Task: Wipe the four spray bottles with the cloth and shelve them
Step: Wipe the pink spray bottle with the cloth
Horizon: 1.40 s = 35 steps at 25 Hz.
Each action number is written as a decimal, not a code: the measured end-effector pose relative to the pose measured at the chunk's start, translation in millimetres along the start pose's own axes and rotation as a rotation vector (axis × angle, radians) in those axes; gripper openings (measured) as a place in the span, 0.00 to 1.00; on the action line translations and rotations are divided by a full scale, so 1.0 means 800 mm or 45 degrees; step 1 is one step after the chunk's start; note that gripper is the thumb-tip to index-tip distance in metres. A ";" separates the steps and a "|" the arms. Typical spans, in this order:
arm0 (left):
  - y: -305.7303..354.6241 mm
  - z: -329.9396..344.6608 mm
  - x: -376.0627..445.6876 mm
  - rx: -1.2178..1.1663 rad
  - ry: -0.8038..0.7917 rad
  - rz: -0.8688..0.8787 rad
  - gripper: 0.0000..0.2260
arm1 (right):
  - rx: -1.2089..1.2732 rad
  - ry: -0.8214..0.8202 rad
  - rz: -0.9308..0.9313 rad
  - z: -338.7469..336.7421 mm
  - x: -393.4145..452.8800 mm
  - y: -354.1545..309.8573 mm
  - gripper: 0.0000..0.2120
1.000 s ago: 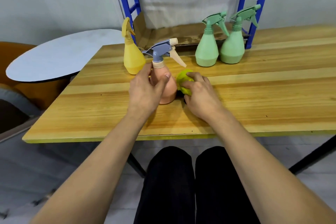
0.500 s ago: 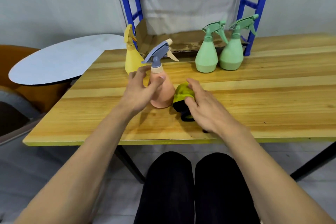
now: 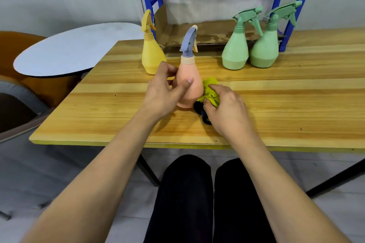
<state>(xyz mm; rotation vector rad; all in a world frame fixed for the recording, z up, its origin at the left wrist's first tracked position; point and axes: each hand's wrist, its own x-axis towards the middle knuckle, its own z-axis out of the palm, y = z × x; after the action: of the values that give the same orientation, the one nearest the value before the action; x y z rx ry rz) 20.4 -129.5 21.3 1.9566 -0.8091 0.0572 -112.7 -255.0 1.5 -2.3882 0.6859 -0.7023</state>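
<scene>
The peach plastic spray bottle with a blue-grey trigger head (image 3: 188, 83) stands upright on the pale wooden plank surface (image 3: 276, 104); half a second ago its nozzle pointed right, now the trigger head faces away from the camera. The left hand (image 3: 164, 92) grips the bottle's body, thumb across the near face, fingers curled behind. The right hand (image 3: 227, 110), earlier open above the cloth, now pinches the crumpled yellow-green cloth with a dark edge (image 3: 210, 92) and presses it to the bottle's right lower side.

Relative to the peach bottle: the yellow plastic spray bottle (image 3: 151, 53) stands just behind-left, apart from it. Two mint-green plastic spray bottles (image 3: 236, 49) (image 3: 265, 45) stand behind-right, touching each other, near the far edge of the surface. A flattened brown cardboard sheet (image 3: 207, 33) lies behind, on the low level of a blue metal shelf frame (image 3: 289, 19). A grey round tabletop (image 3: 75, 47) sits well to the left over an orange seat (image 3: 11, 45). White wall behind; grey floor below; the person's knees in dark trousers (image 3: 207, 193) at the near edge.

No readable labels or writing on any bottle.
</scene>
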 end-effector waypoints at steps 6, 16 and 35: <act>0.017 0.025 -0.027 0.024 0.199 -0.077 0.28 | -0.099 0.141 -0.031 0.010 -0.032 -0.006 0.24; -0.002 -0.031 -0.016 -0.373 -0.306 -0.196 0.22 | -0.055 0.086 -0.047 0.000 0.004 0.013 0.21; 0.022 0.035 -0.012 0.188 0.158 -0.241 0.34 | -0.115 0.162 -0.019 0.012 -0.003 -0.002 0.21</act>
<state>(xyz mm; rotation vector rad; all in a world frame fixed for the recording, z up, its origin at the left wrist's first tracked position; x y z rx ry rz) -4.9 -152.7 17.1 2.1376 -0.5488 0.1274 -108.5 -249.1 -5.1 -2.4485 0.7682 -0.8519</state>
